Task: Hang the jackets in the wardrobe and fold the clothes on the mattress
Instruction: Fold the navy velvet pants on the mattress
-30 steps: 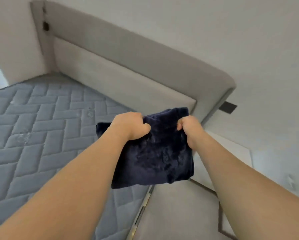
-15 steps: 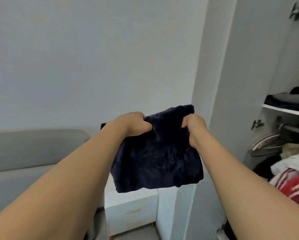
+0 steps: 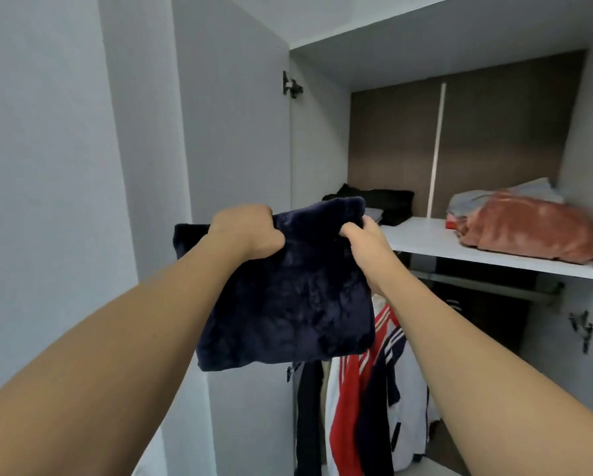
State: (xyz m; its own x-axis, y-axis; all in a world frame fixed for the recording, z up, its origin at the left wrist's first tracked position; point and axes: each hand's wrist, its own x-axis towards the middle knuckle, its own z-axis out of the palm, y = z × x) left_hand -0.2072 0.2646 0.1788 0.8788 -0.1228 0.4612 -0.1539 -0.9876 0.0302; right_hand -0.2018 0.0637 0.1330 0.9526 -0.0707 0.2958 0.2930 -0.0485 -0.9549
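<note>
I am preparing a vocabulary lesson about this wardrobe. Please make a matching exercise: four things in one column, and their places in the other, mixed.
Things:
1. navy fleece
2. pink blanket
3. black clothes
4. striped jacket

Places:
A. hangs below the shelf
B. shelf, right side
C. held in both hands
D. shelf, left back corner

Pairs: 1-C, 2-B, 3-D, 4-A

Both hands hold a folded dark navy plush garment (image 3: 288, 297) up in front of an open wardrobe (image 3: 322, 149). The left hand (image 3: 247, 235) grips its upper left part, the right hand (image 3: 365, 240) pinches its top right edge. Behind, a white shelf (image 3: 460, 252) carries a pink plush bundle (image 3: 528, 231) at the right and black folded clothes (image 3: 384, 201) at the back left. Below the shelf, a red, white and navy striped jacket (image 3: 367, 389) hangs under a rail (image 3: 494, 286).
</note>
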